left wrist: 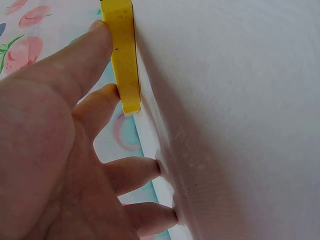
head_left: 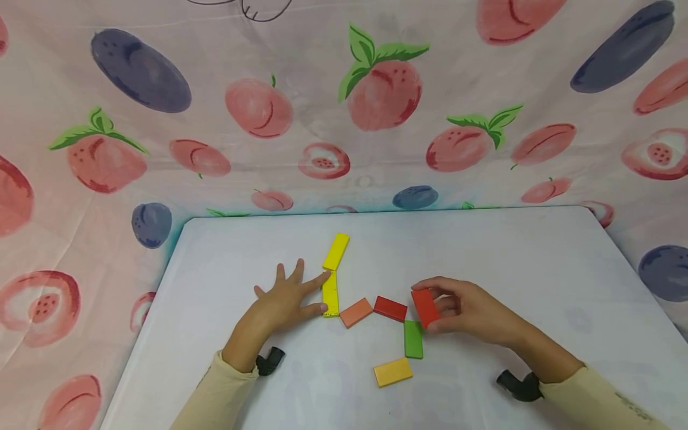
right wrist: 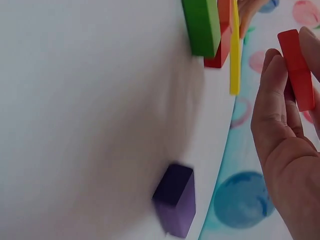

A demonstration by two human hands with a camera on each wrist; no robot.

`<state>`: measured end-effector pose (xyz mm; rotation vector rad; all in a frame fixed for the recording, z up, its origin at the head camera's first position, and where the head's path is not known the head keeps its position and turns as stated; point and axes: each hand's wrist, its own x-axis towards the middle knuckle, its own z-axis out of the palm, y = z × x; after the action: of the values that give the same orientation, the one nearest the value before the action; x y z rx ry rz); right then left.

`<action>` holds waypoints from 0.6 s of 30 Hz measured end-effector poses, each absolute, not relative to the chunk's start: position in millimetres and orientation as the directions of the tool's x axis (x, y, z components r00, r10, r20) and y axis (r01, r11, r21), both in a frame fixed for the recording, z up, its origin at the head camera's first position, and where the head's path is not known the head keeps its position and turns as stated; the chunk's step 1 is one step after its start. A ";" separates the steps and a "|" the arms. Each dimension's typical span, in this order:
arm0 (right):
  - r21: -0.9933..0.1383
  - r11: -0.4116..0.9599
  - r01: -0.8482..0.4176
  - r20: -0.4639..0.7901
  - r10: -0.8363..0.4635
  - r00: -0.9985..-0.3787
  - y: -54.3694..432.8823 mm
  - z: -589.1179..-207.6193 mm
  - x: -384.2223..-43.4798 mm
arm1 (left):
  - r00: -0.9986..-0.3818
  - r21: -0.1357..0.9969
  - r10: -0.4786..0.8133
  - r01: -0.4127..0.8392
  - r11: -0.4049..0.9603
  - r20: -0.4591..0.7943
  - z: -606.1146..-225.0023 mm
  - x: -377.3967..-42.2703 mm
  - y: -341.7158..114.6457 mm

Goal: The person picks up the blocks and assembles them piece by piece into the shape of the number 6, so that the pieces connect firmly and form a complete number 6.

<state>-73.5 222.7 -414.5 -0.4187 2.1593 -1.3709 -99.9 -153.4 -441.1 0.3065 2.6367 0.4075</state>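
Observation:
My left hand [head_left: 282, 304] lies spread on the white table, its thumb and index fingertip touching the side of a yellow block [head_left: 330, 295]. The left wrist view shows both tips against one long side of that yellow block [left wrist: 125, 60]. A second yellow block [head_left: 336, 251] meets its far end at an angle. My right hand [head_left: 464, 310] pinches a red block [head_left: 424, 307] between thumb and fingers, by the far end of a green block [head_left: 413, 339]. In the right wrist view this red block [right wrist: 297, 70] is held up off the table.
An orange block [head_left: 356, 312] and a dark red block [head_left: 390, 308] bridge the yellow and green ones in a bent line. Nearer me lies an amber block [head_left: 393, 372]. A purple block [right wrist: 176, 202] stands on the table in the right wrist view. Patterned cloth [head_left: 322, 119] hangs behind the table.

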 end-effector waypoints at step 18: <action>-0.917 0.397 0.032 -0.296 -0.627 -0.720 163.9 -416.2 -67.0 | -0.874 0.333 0.281 0.148 0.931 -0.397 -443.0 -100.3 -154.4</action>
<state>-67.0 163.9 -416.2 -0.5063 2.0278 -1.3517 -100.3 -154.4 -443.0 0.3093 2.6389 0.4072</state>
